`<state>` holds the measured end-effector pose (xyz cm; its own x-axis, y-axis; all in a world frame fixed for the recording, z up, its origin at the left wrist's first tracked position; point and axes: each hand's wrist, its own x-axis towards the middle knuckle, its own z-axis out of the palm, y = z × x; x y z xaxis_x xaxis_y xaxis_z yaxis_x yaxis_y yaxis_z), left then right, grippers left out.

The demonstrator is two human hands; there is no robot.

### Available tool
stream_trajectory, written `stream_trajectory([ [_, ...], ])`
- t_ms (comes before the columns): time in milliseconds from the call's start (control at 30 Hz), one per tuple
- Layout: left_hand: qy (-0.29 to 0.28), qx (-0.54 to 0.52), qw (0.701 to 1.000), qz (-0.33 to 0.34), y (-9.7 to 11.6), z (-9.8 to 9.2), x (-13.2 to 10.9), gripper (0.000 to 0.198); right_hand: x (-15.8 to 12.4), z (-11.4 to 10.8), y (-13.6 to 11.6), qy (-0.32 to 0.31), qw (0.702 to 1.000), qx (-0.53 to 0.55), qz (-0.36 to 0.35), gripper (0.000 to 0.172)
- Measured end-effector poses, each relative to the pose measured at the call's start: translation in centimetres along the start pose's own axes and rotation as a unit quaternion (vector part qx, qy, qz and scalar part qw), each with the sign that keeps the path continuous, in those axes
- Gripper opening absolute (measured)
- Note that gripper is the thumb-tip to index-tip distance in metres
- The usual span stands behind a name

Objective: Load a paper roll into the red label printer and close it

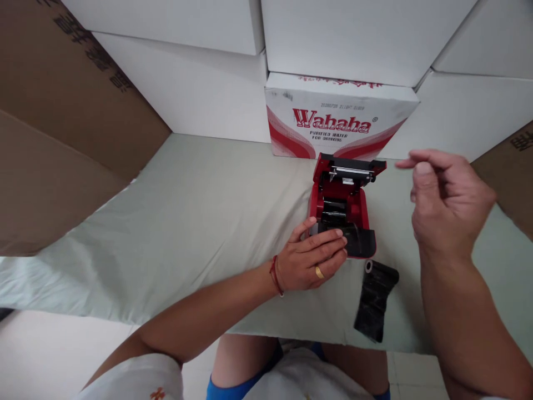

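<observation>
A red and black printer (361, 214) stands on the cloth with its lid (352, 169) raised. Inside its red body lies a shiny black roll (334, 210), and dark film reaches toward the front panel. My left hand (313, 256) rests on the printer's front left part, fingers stretched out and lying flat over the black edge. To the right of the printer, my right hand (452, 205) is held up off the cloth, index finger extended and the other fingers curled loosely. Nothing shows in it. In front of the printer lies a second black ribbon roll (377, 300), partly unwound.
Pale green cloth (200, 205) covers the table. Behind the printer is a Wahaha water carton (339, 119), against stacked white boxes (200, 83). Brown cardboard (75, 128) borders the left side, and more cardboard (510, 172) the right. The table's front edge runs just above my legs.
</observation>
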<state>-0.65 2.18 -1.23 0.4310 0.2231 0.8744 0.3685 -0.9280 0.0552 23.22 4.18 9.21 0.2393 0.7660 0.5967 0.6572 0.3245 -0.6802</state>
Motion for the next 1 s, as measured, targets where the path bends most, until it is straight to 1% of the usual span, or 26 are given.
stream_trajectory([
  [33, 0.008, 0.004, 1.0, -0.001, 0.0, 0.0, 0.0, 0.013, 0.3, 0.2, 0.8, 0.016, 1.0, 0.013, 0.002, 0.04],
  [67, 0.02, 0.009, 1.0, -0.003, 0.0, 0.1, 0.0, 0.013, 0.5, 0.6, 1.7, 0.007, 1.0, 0.029, 0.007, 0.046],
  [133, 0.043, 0.023, 0.999, -0.009, 0.0, 0.1, 0.0, 0.014, 0.6, 1.3, 3.2, -0.047, 0.997, 0.058, 0.029, 0.054],
  [200, 0.059, 0.032, 0.998, -0.013, 0.1, 0.2, 0.0, 0.014, 0.1, 1.7, 3.8, -0.088, 0.992, 0.068, 0.053, 0.053],
  [267, 0.067, 0.035, 0.997, -0.017, 0.1, 0.2, 0.0, 0.015, -0.7, 1.4, 3.6, -0.095, 0.992, 0.067, 0.052, 0.045],
  [367, 0.071, 0.043, 0.996, -0.02, 0.1, 0.3, -0.1, 0.014, -2.4, 0.3, 2.7, -0.114, 0.992, 0.053, 0.006, 0.032],
  [433, 0.065, 0.046, 0.997, -0.023, 0.1, 0.3, -0.3, 0.015, -3.6, -0.5, 2.3, -0.141, 0.988, 0.045, -0.036, 0.03],
  [533, 0.052, 0.046, 0.997, -0.026, 0.0, 0.2, -0.6, 0.018, -5.7, -1.2, 2.6, -0.169, 0.981, 0.032, -0.09, 0.034],
  [600, 0.041, 0.04, 0.998, -0.025, -0.2, 0.2, -0.6, 0.018, -7.1, -1.3, 3.0, -0.182, 0.976, 0.0, -0.121, 0.038],
  [700, 0.017, 0.005, 1.0, -0.016, -0.4, 0.1, -0.6, 0.017, -8.5, -1.1, 3.5, -0.179, 0.968, -0.057, -0.165, 0.043],
  [833, -0.017, -0.032, 0.999, -0.019, -0.7, 0.2, -0.9, 0.025, -9.0, -0.7, 3.8, -0.16, 0.967, -0.077, -0.182, 0.046],
  [933, -0.022, -0.022, 0.999, -0.029, -0.8, 0.3, -1.1, 0.031, -9.1, -0.5, 4.0, -0.158, 0.969, -0.069, -0.179, 0.049],
  [1000, -0.021, -0.008, 0.999, -0.036, -0.8, 0.4, -1.1, 0.032, -9.1, -0.5, 4.0, -0.16, 0.969, -0.066, -0.177, 0.05],
])
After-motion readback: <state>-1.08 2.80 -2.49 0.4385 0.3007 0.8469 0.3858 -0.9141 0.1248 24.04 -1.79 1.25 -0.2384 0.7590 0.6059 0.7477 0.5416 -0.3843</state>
